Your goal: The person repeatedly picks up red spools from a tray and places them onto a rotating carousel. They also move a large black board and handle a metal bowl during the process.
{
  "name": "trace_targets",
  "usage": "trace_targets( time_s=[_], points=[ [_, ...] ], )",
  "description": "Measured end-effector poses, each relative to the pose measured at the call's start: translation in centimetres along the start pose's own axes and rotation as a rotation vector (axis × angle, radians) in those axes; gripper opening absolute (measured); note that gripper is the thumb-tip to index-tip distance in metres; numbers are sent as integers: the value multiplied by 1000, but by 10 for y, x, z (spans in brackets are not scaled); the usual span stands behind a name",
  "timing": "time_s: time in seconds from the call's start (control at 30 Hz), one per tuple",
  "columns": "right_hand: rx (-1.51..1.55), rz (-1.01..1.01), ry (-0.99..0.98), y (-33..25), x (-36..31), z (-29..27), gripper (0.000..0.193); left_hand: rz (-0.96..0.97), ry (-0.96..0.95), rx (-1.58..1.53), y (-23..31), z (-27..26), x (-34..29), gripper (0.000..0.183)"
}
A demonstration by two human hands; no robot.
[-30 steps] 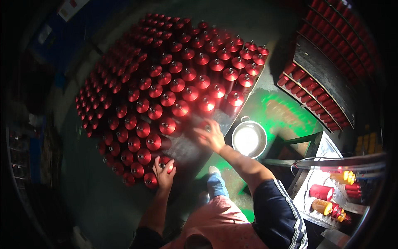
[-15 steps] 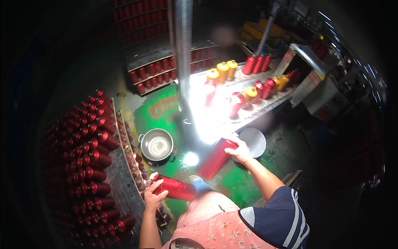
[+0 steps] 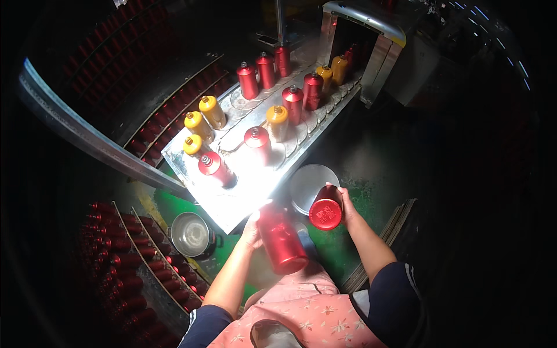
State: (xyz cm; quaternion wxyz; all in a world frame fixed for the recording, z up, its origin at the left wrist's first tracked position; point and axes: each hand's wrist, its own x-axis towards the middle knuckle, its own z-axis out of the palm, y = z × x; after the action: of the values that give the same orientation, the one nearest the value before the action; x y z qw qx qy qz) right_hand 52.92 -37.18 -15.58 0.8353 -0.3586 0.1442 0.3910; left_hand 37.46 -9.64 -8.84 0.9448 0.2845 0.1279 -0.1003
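My left hand (image 3: 252,233) is closed around a glossy red metal bottle (image 3: 282,240), tilted with its base toward me; glare washes out its far end. The bottle hangs over my lap, just short of the conveyor's near end. My right hand (image 3: 347,207) grips a second red bottle (image 3: 326,213) from its right side. That one points its round embossed base at me, so its neck is hidden. Beyond both hands runs a conveyor (image 3: 237,141) carrying upright red bottles (image 3: 247,81) and yellow bottles (image 3: 278,123), several of each.
A round metal basin (image 3: 314,177) lies below the conveyor's right edge. To the left stands a metal pot (image 3: 191,234) on the green floor. Racks of red bottles (image 3: 129,260) fill the lower left. A metal housing (image 3: 380,68) spans the conveyor's far end. A metal post (image 3: 93,136) curves across the left.
My left hand has brought its bottle from beside the left rack to the conveyor's near end. The right-hand bottle has turned base toward me. The whole view has swung to the right.
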Motion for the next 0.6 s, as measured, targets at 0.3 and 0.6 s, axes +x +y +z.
trace_targets(
  time_s=[0.3,0.6],
  points=[
    [506,364,-451,-54,128,-110,47,-191,140,993,-11,29,216,29],
    [746,526,-592,-121,142,-69,55,-126,-144,1319,30,92,261,43]
  ],
)
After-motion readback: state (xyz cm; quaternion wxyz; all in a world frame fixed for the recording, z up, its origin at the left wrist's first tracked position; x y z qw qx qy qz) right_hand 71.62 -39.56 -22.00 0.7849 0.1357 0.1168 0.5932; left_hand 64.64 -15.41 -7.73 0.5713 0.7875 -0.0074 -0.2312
